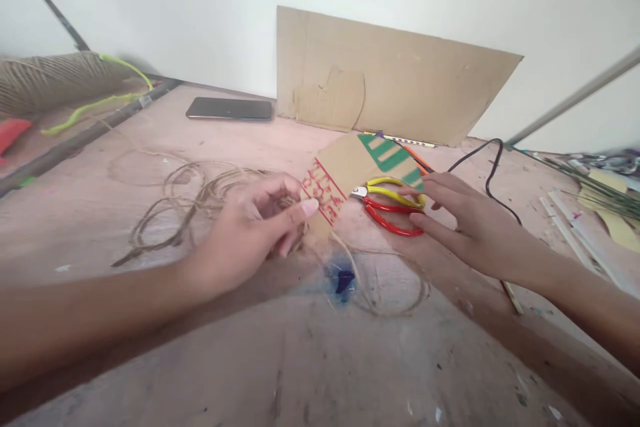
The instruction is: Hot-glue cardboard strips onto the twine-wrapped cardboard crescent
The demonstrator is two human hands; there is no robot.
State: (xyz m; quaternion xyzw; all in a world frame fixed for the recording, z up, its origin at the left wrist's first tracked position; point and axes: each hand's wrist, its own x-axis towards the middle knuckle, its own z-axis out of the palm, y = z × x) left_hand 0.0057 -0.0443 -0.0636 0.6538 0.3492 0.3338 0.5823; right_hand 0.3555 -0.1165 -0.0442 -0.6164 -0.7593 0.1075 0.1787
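My left hand point(260, 223) is closed in a pinch on jute twine point(304, 230), its thumb over the edge of a rounded cardboard piece point(345, 163) with red and green print. What the curled fingers hold behind the thumb is partly hidden. A loose strand runs from there and loops on the table. To the right lie scissors point(393, 207) with a red and a yellow handle, short blades pointing left. My right hand point(465, 223) has its fingertips around the handle ends. Coils of twine point(187, 193) spread behind and left of my left hand.
A cardboard sheet point(400, 73) leans on the white wall, with a phone point(229, 109) to its left. A big twine spool point(55, 83) stands far left. A black cable point(495, 167), white strips point(575, 230) and green sticks point(600, 183) lie right. Dark blue paint point(344, 281) marks the table.
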